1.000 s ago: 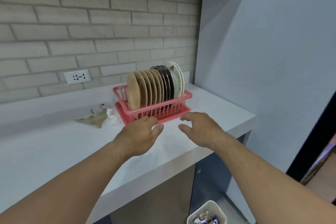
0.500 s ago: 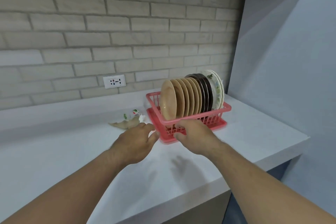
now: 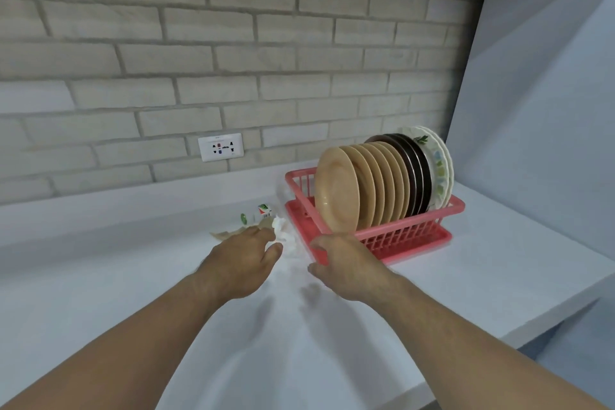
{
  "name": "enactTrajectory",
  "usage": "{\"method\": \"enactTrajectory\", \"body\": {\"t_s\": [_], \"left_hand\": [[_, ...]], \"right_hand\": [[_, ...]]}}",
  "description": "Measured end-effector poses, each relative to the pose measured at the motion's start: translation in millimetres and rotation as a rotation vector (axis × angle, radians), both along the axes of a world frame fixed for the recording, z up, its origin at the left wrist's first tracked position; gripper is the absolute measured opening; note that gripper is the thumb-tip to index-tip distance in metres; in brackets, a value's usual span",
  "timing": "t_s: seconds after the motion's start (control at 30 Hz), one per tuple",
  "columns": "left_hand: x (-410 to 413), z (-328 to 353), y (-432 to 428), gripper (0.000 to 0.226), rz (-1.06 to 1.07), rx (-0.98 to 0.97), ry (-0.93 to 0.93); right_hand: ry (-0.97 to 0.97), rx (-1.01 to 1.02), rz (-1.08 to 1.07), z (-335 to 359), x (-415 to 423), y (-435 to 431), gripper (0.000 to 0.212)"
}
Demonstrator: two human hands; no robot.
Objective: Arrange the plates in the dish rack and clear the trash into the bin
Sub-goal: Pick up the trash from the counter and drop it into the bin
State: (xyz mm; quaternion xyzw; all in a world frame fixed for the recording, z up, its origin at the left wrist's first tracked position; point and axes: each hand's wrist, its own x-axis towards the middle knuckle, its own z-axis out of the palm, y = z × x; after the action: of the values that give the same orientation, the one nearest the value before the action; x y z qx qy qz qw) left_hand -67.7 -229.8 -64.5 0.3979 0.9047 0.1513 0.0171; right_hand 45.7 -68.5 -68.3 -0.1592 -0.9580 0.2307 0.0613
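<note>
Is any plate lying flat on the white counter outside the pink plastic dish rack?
No, every plate stands on edge inside the pink plastic dish rack; only trash lies on the white counter.

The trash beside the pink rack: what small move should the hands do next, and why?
Probably close the left hand on the white crumpled tissue at its fingertips. The plates already stand upright in the dish rack, while the tissue, brown paper and small wrappers lie on the counter.
</note>
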Motion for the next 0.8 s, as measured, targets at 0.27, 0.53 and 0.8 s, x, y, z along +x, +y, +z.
{"method": "enactTrajectory", "body": {"t_s": [0.27,0.53,0.8], "left_hand": [[-83,-16,-5,0.041,0.020,-0.032,-0.021],[-139,-68,9,0.047,-0.008,-0.059,-0.112],[-169,-103,42,0.051,-0.064,-0.092,-0.086]], "right_hand": [[-0.148,0.057,-0.006,-20,-81,-25,0.045],[-0.309,0.207,-0.131,-63,-150,-19,0.044],[-0.323,0.174,-0.188,-84,-183,-3,0.063]]}}
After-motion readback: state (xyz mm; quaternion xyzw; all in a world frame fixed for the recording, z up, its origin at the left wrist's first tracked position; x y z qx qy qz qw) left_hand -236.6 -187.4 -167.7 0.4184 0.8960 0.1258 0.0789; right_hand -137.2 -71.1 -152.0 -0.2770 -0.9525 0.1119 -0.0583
